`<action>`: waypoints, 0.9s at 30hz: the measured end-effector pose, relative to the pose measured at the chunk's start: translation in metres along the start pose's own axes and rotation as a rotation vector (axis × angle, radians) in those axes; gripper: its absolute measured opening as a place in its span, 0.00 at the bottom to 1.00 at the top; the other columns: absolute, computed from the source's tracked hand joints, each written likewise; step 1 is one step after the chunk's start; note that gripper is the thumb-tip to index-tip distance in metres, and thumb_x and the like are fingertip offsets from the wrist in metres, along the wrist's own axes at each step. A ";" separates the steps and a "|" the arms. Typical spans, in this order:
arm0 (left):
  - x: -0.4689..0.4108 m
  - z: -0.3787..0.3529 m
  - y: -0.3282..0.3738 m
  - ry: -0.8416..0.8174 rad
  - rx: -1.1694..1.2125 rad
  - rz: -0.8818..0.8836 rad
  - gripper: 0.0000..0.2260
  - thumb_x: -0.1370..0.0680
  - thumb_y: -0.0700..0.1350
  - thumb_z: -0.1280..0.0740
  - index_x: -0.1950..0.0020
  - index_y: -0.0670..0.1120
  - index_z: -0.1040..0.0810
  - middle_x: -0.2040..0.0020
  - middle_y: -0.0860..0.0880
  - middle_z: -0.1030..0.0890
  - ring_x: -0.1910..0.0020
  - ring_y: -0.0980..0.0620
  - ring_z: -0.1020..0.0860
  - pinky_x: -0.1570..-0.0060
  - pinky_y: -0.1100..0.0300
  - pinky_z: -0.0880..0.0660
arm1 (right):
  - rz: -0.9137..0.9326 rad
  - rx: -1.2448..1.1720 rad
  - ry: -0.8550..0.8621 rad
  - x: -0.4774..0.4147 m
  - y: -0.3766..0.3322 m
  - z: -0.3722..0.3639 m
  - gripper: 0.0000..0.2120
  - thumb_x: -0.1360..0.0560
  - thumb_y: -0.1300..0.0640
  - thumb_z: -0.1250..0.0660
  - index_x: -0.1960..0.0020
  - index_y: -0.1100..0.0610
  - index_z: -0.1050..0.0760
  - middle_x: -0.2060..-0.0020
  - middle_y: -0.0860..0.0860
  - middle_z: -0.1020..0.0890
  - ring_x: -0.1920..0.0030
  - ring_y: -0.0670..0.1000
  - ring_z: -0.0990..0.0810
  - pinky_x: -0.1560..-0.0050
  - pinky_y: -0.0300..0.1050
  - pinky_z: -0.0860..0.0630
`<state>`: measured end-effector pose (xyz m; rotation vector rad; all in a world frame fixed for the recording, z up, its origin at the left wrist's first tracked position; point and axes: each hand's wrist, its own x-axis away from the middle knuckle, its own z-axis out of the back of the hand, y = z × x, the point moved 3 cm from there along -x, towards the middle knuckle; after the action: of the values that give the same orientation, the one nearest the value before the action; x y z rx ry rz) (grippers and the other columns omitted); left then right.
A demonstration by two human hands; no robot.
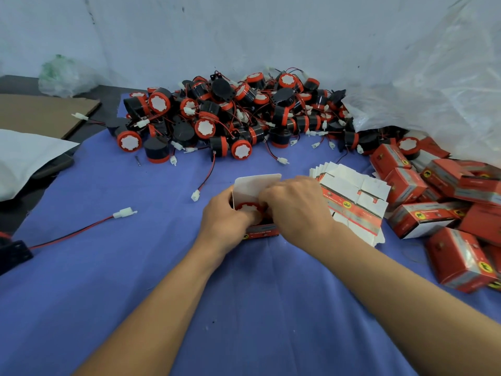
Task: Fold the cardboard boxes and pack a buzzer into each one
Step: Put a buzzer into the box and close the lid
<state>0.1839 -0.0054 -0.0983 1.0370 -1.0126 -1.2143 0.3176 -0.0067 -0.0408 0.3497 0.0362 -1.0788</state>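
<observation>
- A small box, red with print, sits on a blue cloth in the middle of the table, just in front of the person.
- Its mouth faces up, and its white lid flap stands raised on the far side.
- Inside it sits one buzzer, red-and-white round face pointing up out of the mouth, body down in the box.
- The left hand grips the box's left side with curled fingers.
- The right hand bends over the box's right side and mouth; its fingertips are hidden, so I cannot tell what they hold.
- A big heap of loose buzzers, black and red with thin wires, lies at the far edge of the cloth.
- Flat unfolded boxes are stacked just right of the hands.
- Closed boxes are piled further right, below a clear plastic bag.
</observation>
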 end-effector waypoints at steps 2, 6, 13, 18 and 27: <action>0.001 0.000 0.000 -0.007 0.008 0.002 0.10 0.29 0.40 0.28 0.54 0.55 0.16 0.57 0.58 0.13 0.53 0.54 0.16 0.47 0.47 0.18 | -0.067 -0.058 0.064 0.004 0.003 -0.002 0.08 0.34 0.63 0.28 0.66 0.51 0.22 0.71 0.49 0.21 0.69 0.56 0.24 0.62 0.44 0.40; 0.000 -0.002 0.001 -0.007 0.019 -0.014 0.11 0.28 0.39 0.29 0.52 0.54 0.15 0.56 0.57 0.13 0.52 0.54 0.15 0.46 0.47 0.18 | -0.167 0.025 -0.074 0.007 -0.001 -0.008 0.08 0.25 0.62 0.37 0.59 0.51 0.31 0.71 0.49 0.32 0.72 0.52 0.36 0.69 0.44 0.46; 0.001 -0.002 0.000 -0.036 0.043 -0.014 0.12 0.28 0.37 0.28 0.50 0.52 0.15 0.55 0.55 0.12 0.51 0.52 0.15 0.45 0.45 0.18 | -0.060 -0.118 -0.390 0.000 0.005 0.008 0.04 0.25 0.63 0.37 0.53 0.54 0.29 0.66 0.51 0.32 0.59 0.58 0.27 0.60 0.48 0.33; 0.002 -0.002 0.001 -0.042 0.070 0.029 0.12 0.37 0.45 0.29 0.54 0.51 0.15 0.58 0.53 0.13 0.53 0.49 0.15 0.49 0.47 0.19 | -0.475 -0.881 0.448 0.036 0.013 -0.001 0.13 0.28 0.65 0.32 0.58 0.47 0.16 0.67 0.41 0.17 0.67 0.45 0.21 0.62 0.39 0.26; 0.002 -0.004 0.000 -0.098 0.063 -0.017 0.17 0.35 0.46 0.30 0.47 0.54 0.17 0.51 0.55 0.13 0.48 0.52 0.16 0.43 0.49 0.19 | -0.650 -1.549 0.160 0.039 0.003 -0.053 0.14 0.18 0.54 0.40 0.40 0.45 0.17 0.47 0.43 0.13 0.44 0.45 0.16 0.38 0.52 0.21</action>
<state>0.1879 -0.0068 -0.0988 1.0453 -1.1259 -1.2639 0.3462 -0.0235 -0.0981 -1.0450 1.1224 -1.3364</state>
